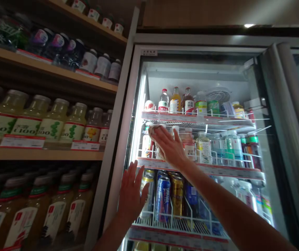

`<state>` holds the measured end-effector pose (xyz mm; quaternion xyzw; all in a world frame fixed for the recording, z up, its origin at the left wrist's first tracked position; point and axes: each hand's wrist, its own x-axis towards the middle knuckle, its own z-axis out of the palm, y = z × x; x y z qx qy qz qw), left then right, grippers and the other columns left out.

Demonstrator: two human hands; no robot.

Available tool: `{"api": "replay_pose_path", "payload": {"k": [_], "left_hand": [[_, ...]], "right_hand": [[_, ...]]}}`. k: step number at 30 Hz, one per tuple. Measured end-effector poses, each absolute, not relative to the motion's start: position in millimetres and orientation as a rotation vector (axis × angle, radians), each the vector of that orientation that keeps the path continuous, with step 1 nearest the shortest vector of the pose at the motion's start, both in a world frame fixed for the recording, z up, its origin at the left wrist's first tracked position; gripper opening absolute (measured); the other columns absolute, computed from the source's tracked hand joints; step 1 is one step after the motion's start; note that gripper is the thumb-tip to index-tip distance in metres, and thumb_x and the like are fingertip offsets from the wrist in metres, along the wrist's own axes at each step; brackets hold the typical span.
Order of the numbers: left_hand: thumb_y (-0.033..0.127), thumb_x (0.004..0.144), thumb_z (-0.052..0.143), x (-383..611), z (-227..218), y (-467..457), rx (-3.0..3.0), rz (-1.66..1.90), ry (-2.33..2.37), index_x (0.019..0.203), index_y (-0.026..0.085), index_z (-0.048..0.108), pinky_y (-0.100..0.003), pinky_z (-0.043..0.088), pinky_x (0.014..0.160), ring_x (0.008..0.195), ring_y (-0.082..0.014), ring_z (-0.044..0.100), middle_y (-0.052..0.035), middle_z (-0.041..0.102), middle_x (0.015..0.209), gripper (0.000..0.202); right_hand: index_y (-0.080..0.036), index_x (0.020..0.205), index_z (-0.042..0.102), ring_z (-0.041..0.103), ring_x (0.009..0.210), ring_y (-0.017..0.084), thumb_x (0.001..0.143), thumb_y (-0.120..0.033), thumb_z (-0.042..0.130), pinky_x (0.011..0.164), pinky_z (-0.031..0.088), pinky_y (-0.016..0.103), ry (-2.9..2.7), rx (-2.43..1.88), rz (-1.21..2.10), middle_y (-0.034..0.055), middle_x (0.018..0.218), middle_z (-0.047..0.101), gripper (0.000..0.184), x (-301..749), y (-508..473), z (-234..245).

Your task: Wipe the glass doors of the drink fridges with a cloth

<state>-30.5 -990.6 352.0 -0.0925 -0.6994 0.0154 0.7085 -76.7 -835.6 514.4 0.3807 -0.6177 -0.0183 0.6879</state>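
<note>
The right hand [169,144], fingers straight, should press the apparent cloth [154,128] flat against the fridge door [207,75]; the left hand [132,193] is open.

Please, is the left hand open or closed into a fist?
Open: the left hand has its fingers extended and its thumb apart from them, in front of the lit fridge.

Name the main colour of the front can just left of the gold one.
Blue; the can shows in the head view, the only one.
</note>
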Motion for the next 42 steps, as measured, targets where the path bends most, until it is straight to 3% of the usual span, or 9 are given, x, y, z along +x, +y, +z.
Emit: {"api": "replay_pose_path", "payload": {"k": [4,11,17,23,28,33,38,42], "left_hand": [[0.021,0.086,0.045,-18,353,-1006,-0.184,-0.045,-1.496,0.141,0.020,0.018,-0.046,0.020,0.110,0.136,-0.0242,0.020,-0.0132,0.027,0.146,0.061],[0.022,0.088,0.041,-6,345,-1037,-0.132,-0.113,-1.463,0.141,0.023,0.018,-0.043,0.024,0.109,0.135,-0.0228,0.025,-0.0108,0.026,0.146,0.058],[0.023,0.088,0.040,-5,344,-1037,-0.189,-0.147,-1.496,0.141,0.025,0.018,-0.044,0.022,0.109,0.136,-0.0239,0.022,-0.0092,0.024,0.147,0.058],[0.024,0.087,0.042,-16,332,-1023,-0.241,-0.154,-1.530,0.142,0.026,0.016,-0.045,0.020,0.110,0.137,-0.0246,0.020,-0.0085,0.019,0.149,0.060],[0.023,0.086,0.044,-28,329,-1002,-0.259,-0.143,-1.518,0.142,0.025,0.016,-0.048,0.013,0.111,0.137,-0.0252,0.017,-0.0086,0.018,0.150,0.062],[0.023,0.087,0.044,-33,322,-983,-0.282,-0.140,-1.548,0.142,0.026,0.016,-0.048,0.011,0.112,0.137,-0.0242,0.017,-0.0073,0.017,0.150,0.062],[0.024,0.085,0.047,-37,320,-971,-0.246,-0.066,-1.562,0.141,0.025,0.019,-0.049,0.010,0.112,0.138,-0.0247,0.015,-0.0078,0.021,0.149,0.063],[0.025,0.085,0.048,-38,318,-967,-0.239,-0.038,-1.569,0.140,0.024,0.023,-0.050,0.010,0.111,0.138,-0.0257,0.015,-0.0093,0.022,0.148,0.061]], "right_hand": [[-0.022,0.135,0.035,0.022,0.134,0.026,0.086,-0.016,0.038,0.107,0.015,0.057,-1.451,0.706,0.142,0.0057,0.143,0.035,0.050,-71,-869,540],[-0.024,0.129,0.043,0.018,0.136,0.019,0.083,-0.015,0.043,0.113,0.013,0.046,-1.322,1.194,-0.344,-0.0020,0.141,0.038,0.047,-54,-894,442],[-0.023,0.134,0.037,0.021,0.136,0.021,0.084,-0.016,0.043,0.112,0.004,0.051,-1.438,0.865,-0.048,0.0016,0.142,0.037,0.051,-60,-870,442],[-0.028,0.131,0.041,0.014,0.138,0.018,0.086,-0.021,0.042,0.114,-0.003,0.046,-1.389,1.154,-0.368,-0.0062,0.143,0.035,0.045,-58,-831,380],[-0.025,0.133,0.038,0.018,0.137,0.020,0.086,-0.019,0.043,0.112,0.004,0.049,-1.471,0.720,-0.037,0.0019,0.142,0.037,0.048,-66,-800,388],[-0.029,0.135,0.035,0.018,0.137,0.020,0.085,-0.022,0.044,0.113,0.005,0.048,-1.521,0.942,-0.231,-0.0024,0.143,0.035,0.051,-68,-775,365],[-0.030,0.139,0.027,0.028,0.134,0.021,0.087,-0.017,0.040,0.109,0.015,0.051,-1.470,0.527,0.111,0.0030,0.142,0.037,0.056,-75,-750,381],[-0.028,0.138,0.030,0.025,0.135,0.021,0.085,-0.016,0.041,0.110,0.017,0.048,-1.511,0.747,0.005,0.0013,0.139,0.041,0.056,-72,-746,355]]}}
